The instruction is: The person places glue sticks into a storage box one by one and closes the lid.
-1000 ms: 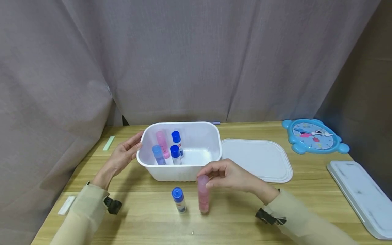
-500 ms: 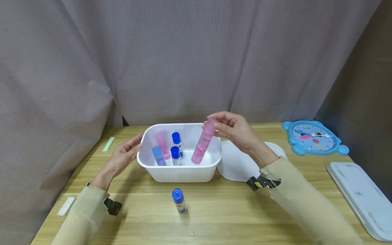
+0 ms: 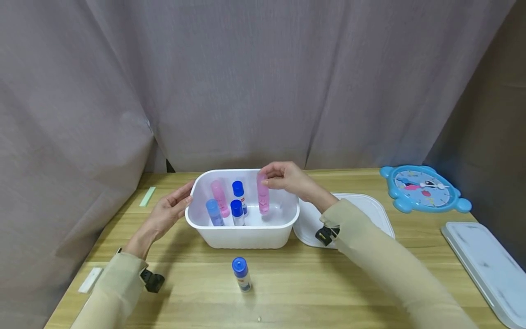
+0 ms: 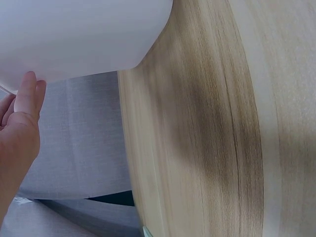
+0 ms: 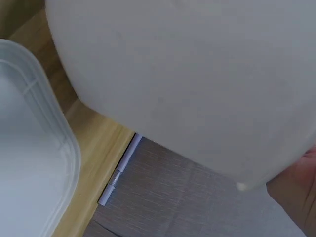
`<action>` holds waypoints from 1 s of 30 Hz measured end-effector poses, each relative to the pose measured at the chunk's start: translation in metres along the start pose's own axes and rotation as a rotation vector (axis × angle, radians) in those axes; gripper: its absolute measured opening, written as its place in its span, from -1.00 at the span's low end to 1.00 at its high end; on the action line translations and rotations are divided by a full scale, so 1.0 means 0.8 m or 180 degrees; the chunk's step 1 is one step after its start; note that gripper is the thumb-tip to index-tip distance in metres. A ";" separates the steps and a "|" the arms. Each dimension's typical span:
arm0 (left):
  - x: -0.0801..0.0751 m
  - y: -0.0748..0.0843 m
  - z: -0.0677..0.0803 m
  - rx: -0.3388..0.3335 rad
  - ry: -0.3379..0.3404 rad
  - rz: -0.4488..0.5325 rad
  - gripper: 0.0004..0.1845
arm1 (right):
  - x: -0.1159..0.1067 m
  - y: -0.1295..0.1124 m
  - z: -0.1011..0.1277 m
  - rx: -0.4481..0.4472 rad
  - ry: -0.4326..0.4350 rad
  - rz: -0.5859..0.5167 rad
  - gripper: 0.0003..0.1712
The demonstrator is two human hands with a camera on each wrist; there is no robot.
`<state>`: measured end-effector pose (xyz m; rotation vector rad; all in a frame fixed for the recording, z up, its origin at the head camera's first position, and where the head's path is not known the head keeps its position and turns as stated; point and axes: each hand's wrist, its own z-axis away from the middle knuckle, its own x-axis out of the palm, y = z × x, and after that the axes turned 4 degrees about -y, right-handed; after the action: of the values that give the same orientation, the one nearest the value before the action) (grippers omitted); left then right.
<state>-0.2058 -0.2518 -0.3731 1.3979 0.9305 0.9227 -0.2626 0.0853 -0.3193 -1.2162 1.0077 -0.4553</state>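
In the head view, a white plastic box (image 3: 246, 238) stands on the wooden table. My right hand (image 3: 289, 180) pinches the top of a slim pink bottle (image 3: 263, 198), upright inside the box's right half. At the box's left end, my left hand (image 3: 164, 217) rests against the outer wall with extended fingers (image 4: 27, 94). The left half holds another pink bottle (image 3: 219, 198), a light-blue-capped bottle (image 3: 214, 212) and two small blue-capped bottles (image 3: 237, 212). One more blue-capped bottle (image 3: 241, 274) stands on the table before the box. The right wrist view hides the right fingertips behind the box.
A flat white lid (image 3: 365, 210) lies right of the box, partly under the right forearm. Farther right are a blue toy clock (image 3: 425, 188) and a long white case (image 3: 486, 267). A green strip (image 3: 147, 196) and a white strip (image 3: 90, 279) lie at left. Grey curtain (image 3: 246, 82) hangs behind.
My right hand has lifted the pink bottle off the table in front, carried it over the rim and lowered it upright into the box. My left hand has stayed at the box's left end.
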 end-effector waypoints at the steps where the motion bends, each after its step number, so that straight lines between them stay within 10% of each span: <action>1: 0.000 0.000 0.000 0.0007 -0.0002 -0.0008 -0.33 | 0.001 -0.001 -0.002 -0.0026 -0.0043 0.0070 -0.67; 30: 0.004 0.001 0.001 -0.0027 0.0030 -0.0002 -0.34 | 0.014 -0.002 -0.013 -0.0116 -0.0149 0.0751 -0.62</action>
<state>-0.2040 -0.2495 -0.3722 1.3872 0.9331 0.9326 -0.2652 0.0702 -0.3228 -1.1185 1.1074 -0.2236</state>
